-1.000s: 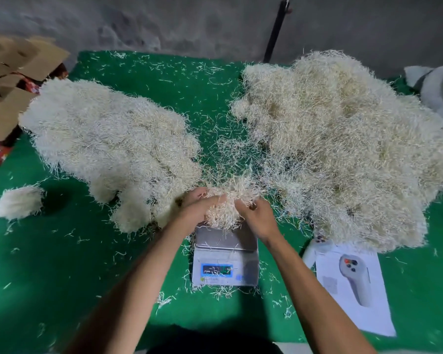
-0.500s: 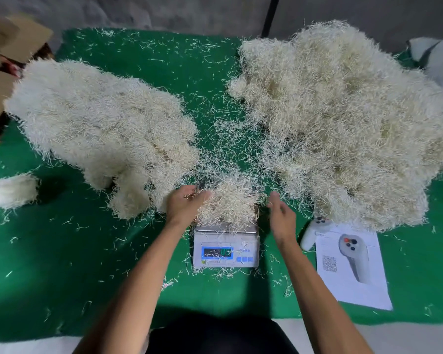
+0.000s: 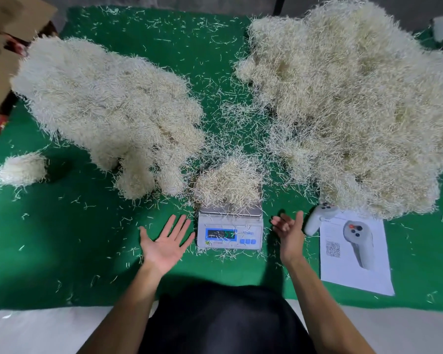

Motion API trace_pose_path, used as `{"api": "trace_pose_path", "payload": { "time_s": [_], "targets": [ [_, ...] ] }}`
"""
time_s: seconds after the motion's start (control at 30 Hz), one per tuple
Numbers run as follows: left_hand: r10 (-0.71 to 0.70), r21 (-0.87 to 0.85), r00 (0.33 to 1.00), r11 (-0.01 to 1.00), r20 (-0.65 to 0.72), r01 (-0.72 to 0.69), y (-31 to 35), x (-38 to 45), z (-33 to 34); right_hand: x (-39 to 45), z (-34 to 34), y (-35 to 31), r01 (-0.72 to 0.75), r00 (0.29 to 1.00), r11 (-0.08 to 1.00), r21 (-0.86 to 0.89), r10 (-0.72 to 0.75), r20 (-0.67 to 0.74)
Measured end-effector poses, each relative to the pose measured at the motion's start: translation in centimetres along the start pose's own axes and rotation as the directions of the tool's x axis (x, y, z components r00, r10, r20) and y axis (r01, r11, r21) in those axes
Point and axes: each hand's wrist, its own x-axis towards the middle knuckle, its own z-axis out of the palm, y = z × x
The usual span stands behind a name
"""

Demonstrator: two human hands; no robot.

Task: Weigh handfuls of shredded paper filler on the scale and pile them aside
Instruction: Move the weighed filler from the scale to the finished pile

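**Handful on the scale, both hands released**

The digits on the display of the scale (image 3: 230, 229) are blurred and crossed by stray strands, so they cannot be read. The handful of filler (image 3: 226, 185) hides most of the steel platform; it is a pale, cream, wiry mound with loose ends. The right pile (image 3: 348, 106) is cut off by the frame edge. The left pile (image 3: 108, 108) lies across the green counter (image 3: 62, 238). The left hand (image 3: 165, 242) is palm up with fingers spread, holding nothing. The right hand (image 3: 288, 232) is loosely curled, empty, beside the scale.
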Motion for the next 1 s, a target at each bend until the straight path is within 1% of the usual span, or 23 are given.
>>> {"api": "trace_pose_path", "payload": {
  "time_s": [0.13, 0.3, 0.5, 0.6, 0.63, 0.67, 0.7, 0.73, 0.77, 0.8, 0.83, 0.87, 0.9, 0.93, 1.0],
  "targets": [
    [0.039, 0.033, 0.999, 0.999, -0.007, -0.039, -0.2, -0.1, 0.3, 0.4, 0.0, 0.1, 0.003, 1.000, 0.999, 0.035, -0.004, 0.013],
    [0.063, 0.032, 0.997, 0.998, -0.038, -0.062, -0.4, -0.1, 0.4, 0.7, -0.1, 0.2, -0.004, 1.000, 0.998, 0.063, 0.002, 0.029],
    [0.045, 0.021, 0.999, 0.999, -0.031, -0.044, -0.5, 0.2, 0.1, 0.7, -0.6, -0.2, -0.025, 0.999, 0.993, 0.118, 0.021, 0.040],
    [0.047, 0.092, 0.999, 0.995, -0.016, -0.046, -0.5, -0.2, 0.6, 0.7, -0.8, -0.6, -0.030, 0.998, 0.995, 0.096, 0.024, 0.061],
    [0.065, 0.168, 0.998, 0.984, -0.016, -0.061, -0.5, -0.5, 1.3, 0.6, -0.7, -0.7, -0.030, 0.998, 0.997, 0.070, 0.025, 0.066],
    [0.098, 0.279, 0.995, 0.956, -0.021, -0.088, -0.6, -0.9, 2.4, 0.5, -0.4, -0.9, -0.012, 0.997, 1.000, 0.021, 0.011, 0.076],
    [0.151, 0.420, 0.988, 0.898, -0.017, -0.130, -0.6, -1.1, 3.8, 0.3, 0.0, -1.3, 0.030, 0.996, 0.998, -0.050, -0.025, 0.090],
    [0.221, 0.577, 0.975, 0.794, 0.023, -0.194, -0.8, -1.5, 5.6, 0.2, 0.8, -2.0, 0.102, 0.992, 0.987, -0.125, -0.092, 0.089],
    [0.318, 0.727, 0.944, 0.627, 0.089, -0.280, -1.1, -1.8, 7.7, 0.0, 1.8, -3.0, 0.187, 0.981, 0.964, -0.187, -0.174, 0.083],
    [0.424, 0.833, 0.889, 0.418, 0.175, -0.363, -1.5, -2.0, 9.8, -0.1, 3.3, -4.0, 0.251, 0.967, 0.943, -0.219, -0.236, 0.093],
    [0.494, 0.877, 0.828, 0.234, 0.265, -0.420, -2.0, -1.9, 11.8, -0.2, 5.1, -5.0, 0.297, 0.954, 0.923, -0.244, -0.276, 0.119],
    [0.514, 0.890, 0.792, 0.111, 0.330, -0.443, -2.6, -1.8, 13.9, -0.2, 7.2, -6.0, 0.329, 0.942, 0.904, -0.273, -0.295, 0.160],
    [0.497, 0.896, 0.790, 0.053, 0.360, -0.442, -3.4, -1.7, 15.8, -0.4, 9.3, -6.8, 0.332, 0.937, 0.889, -0.316, -0.274, 0.215],
    [0.450, 0.907, 0.819, 0.045, 0.355, -0.419, -4.1, -1.7, 17.6, -0.7, 11.3, -7.4, 0.312, 0.936, 0.880, -0.358, -0.222, 0.272],
    [0.386, 0.923, 0.866, 0.082, 0.318, -0.376, -4.9, -1.7, 20.2, -1.3, 14.6, -8.1, 0.253, 0.944, 0.878, -0.406, -0.132, 0.303]
  ]
}}
